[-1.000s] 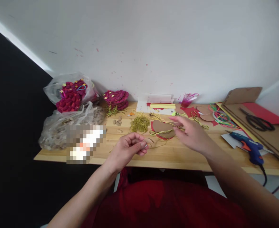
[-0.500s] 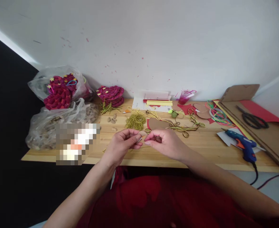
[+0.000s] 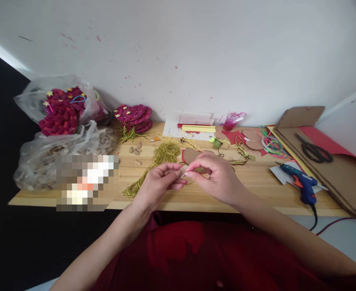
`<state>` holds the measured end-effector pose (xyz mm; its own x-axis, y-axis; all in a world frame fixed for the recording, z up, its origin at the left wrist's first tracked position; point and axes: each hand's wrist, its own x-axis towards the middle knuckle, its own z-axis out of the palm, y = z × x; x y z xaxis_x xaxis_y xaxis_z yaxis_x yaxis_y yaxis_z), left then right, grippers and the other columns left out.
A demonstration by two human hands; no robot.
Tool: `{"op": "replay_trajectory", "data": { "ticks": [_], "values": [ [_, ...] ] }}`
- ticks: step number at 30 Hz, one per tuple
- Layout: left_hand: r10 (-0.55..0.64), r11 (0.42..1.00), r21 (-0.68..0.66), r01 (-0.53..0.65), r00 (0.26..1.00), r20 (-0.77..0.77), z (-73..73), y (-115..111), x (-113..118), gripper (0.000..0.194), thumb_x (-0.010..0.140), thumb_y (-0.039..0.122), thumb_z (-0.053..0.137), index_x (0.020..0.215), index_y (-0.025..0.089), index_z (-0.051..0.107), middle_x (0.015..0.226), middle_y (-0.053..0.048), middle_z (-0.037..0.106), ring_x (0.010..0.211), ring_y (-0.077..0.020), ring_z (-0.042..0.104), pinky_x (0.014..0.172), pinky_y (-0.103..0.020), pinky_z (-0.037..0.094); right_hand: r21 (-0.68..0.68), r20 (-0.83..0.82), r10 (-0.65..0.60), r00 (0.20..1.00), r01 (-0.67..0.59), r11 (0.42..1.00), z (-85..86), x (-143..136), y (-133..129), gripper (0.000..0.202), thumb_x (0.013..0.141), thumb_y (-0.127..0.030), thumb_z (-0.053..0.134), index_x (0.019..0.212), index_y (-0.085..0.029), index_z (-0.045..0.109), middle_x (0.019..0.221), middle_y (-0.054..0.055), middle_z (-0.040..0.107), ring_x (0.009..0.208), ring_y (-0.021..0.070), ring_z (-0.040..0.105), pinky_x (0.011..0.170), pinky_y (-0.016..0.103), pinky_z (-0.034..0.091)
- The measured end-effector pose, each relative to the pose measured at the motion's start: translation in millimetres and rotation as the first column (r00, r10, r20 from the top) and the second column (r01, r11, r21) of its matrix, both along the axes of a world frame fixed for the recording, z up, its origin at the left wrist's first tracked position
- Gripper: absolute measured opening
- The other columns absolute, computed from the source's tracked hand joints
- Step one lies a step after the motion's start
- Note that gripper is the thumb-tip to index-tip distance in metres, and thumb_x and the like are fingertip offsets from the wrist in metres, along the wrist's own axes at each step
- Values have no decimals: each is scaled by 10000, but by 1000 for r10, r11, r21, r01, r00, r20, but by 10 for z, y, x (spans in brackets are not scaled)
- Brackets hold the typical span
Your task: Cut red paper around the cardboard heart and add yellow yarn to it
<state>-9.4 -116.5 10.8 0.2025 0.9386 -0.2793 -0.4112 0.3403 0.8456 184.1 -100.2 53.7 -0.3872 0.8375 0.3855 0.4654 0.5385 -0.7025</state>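
Note:
My left hand (image 3: 162,181) pinches a small pale piece (image 3: 183,170) between thumb and fingers, above the table's front part. My right hand (image 3: 211,176) meets it from the right, its thumb and index finger pressed together at the piece; what exactly those fingertips hold is too small to make out. Olive-green yarn (image 3: 167,151) lies in a bundle just behind and left of my hands, its strands trailing toward the front edge. A brown cardboard shape (image 3: 194,155) with red beneath it lies behind my hands, partly covered by them.
Plastic bags (image 3: 32,161) and stacked magenta pieces (image 3: 133,115) stand left, near peanuts (image 3: 135,150). A magenta-stained cup (image 3: 230,122) is at the back. To the right are coloured cords (image 3: 273,145), a blue glue gun (image 3: 306,188), black scissors (image 3: 314,149) and cardboard (image 3: 352,178).
The view has shifted, moving the table items leftward in the picture. My right fingertips have come closer to the left ones, onto the pale piece. More of the trailing yarn shows.

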Motion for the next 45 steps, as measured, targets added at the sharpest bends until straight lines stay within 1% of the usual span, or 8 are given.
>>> {"op": "replay_trajectory", "data": {
  "ticks": [3, 7, 15, 20, 25, 32, 40, 45],
  "values": [
    [18, 999, -42, -15, 998, 66, 0, -12, 14, 314, 729, 234, 883, 988, 126, 742, 844, -66, 777, 755, -166, 766, 704, -202, 611, -40, 12, -50, 999, 50, 998, -43, 1, 18, 55, 870, -270, 713, 842, -230, 689, 837, 20, 690, 764, 163, 612, 693, 306, 457],
    [45, 997, -68, -36, 992, 121, 8, -26, 19, 267, 752, 203, 862, 992, 122, 774, 914, -75, 788, 829, -175, 771, 788, -223, 618, -106, 55, -129, 990, 134, 985, -79, -20, 16, 101, 860, -301, 709, 822, -215, 675, 647, -24, 588, 568, 116, 487, 576, 279, 390],
    [94, 995, -45, -88, 983, 161, -13, -66, 20, 270, 767, 343, 867, 911, 126, 792, 1059, -95, 785, 905, -195, 764, 951, -323, 606, -189, 12, -169, 986, 168, 967, -84, -86, 15, 134, 841, -331, 715, 801, -209, 680, 577, -44, 516, 527, 108, 444, 526, 264, 352],
    [108, 993, -69, -99, 984, 139, 19, -81, 24, 327, 851, 420, 781, 917, 100, 792, 1031, -122, 786, 879, -207, 773, 909, -306, 622, -221, -26, -182, 983, 172, 960, -86, -91, 4, 141, 851, -334, 699, 804, -204, 670, 602, -30, 567, 526, 111, 457, 514, 267, 359],
    [99, 994, -60, -89, 978, 186, 19, -103, 22, 211, 769, 264, 853, 917, 119, 813, 1023, -94, 798, 911, -226, 775, 901, -284, 617, -217, -42, -181, 983, 168, 962, -116, -71, -3, 150, 868, -343, 684, 818, -204, 666, 696, 0, 645, 560, 120, 495, 549, 282, 396],
    [72, 995, -77, -60, 983, 170, 30, -101, 36, 291, 697, 153, 870, 981, 123, 816, 965, -99, 806, 918, -217, 773, 896, -261, 603, -192, -46, -186, 982, 174, 966, -102, -75, -30, 128, 859, -308, 689, 799, -202, 654, 610, -29, 571, 531, 111, 473, 517, 266, 373],
    [97, 994, -55, -93, 992, 81, -46, -87, 62, 318, 663, 229, 926, 942, 134, 807, 899, -75, 803, 836, -165, 769, 824, -216, 607, -179, -33, -173, 984, 164, 970, -170, -42, -39, 147, 853, -323, 706, 796, -198, 653, 571, -55, 501, 519, 96, 428, 514, 248, 348],
    [82, 994, 78, -78, 996, -46, -67, -77, 8, 309, 694, 253, 908, 960, 157, 785, 839, -33, 784, 756, -120, 745, 739, -184, 593, -258, 10, -61, 998, 61, 964, -100, 49, -9, 172, 868, -358, 700, 822, -196, 668, 587, -48, 521, 515, 96, 410, 491, 245, 313]
  ]
}}
